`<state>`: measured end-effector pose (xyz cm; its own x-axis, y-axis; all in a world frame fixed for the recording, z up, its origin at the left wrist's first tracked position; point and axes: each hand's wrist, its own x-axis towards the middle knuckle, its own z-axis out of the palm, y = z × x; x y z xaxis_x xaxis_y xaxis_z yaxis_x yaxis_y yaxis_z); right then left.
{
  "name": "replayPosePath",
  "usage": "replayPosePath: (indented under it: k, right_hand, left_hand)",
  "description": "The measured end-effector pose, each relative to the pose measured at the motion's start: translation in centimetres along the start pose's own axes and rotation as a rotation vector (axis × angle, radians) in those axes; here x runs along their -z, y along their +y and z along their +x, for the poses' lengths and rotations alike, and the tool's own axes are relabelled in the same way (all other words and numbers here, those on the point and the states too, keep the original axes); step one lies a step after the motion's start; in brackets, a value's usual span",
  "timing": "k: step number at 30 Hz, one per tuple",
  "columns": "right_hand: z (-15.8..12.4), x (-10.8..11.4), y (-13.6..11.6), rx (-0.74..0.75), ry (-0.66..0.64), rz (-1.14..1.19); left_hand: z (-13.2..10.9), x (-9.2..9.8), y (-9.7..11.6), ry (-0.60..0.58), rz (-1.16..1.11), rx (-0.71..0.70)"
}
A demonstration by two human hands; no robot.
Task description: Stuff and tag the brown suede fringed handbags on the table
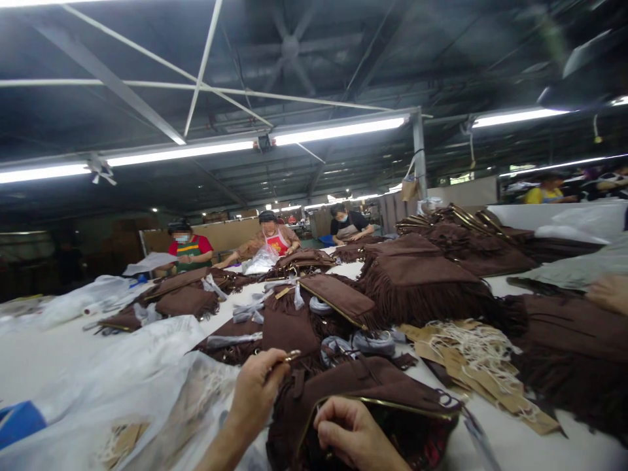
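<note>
A brown fringed bag (373, 379) lies in front of me with its gold zip undone and its dark inside showing. My right hand (350, 428) is closed at the left edge of the opening, fingertips pinching the zip edge. Left of it, my left hand (258, 383) is raised and pinches a small gold-coloured metal clasp (292, 356) between thumb and fingers. What the clasp is fixed to cannot be made out. Behind the hands lie more brown bags (289, 327) with straps in grey wrapping (338, 347).
Brown tags with white strings (475, 366) lie to the right, near a slim grey pointed thing (481, 438). Clear plastic bags (147, 366) cover the left, beside a blue container (19, 422). A co-worker's hand (611, 291) rests at far right; three people (277, 239) work across the table.
</note>
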<state>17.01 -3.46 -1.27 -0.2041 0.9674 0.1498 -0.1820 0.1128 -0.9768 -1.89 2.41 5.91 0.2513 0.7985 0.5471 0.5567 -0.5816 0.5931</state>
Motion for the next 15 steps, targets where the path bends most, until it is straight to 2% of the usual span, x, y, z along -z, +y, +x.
replayPosePath:
  k: [3, 6, 12, 15]
  right_hand:
    - [-0.4, -0.1, -0.6, -0.013, 0.033, -0.004]
    - [-0.6, -0.2, -1.0, -0.020, 0.075, -0.014]
    - [-0.5, -0.4, -1.0, -0.050, 0.103, -0.025]
    - [-0.5, -0.4, -1.0, -0.074, 0.100, -0.036]
  left_hand:
    - [-1.6, -3.0, 2.1, -0.058, 0.014, 0.007]
    - [-2.8, -4.8, 2.3, -0.098, -0.036, -0.018]
    - [-4.6, -4.8, 0.9, -0.079, -0.031, -0.102]
    - [-5.1, -4.8, 0.7, -0.054, 0.033, -0.215]
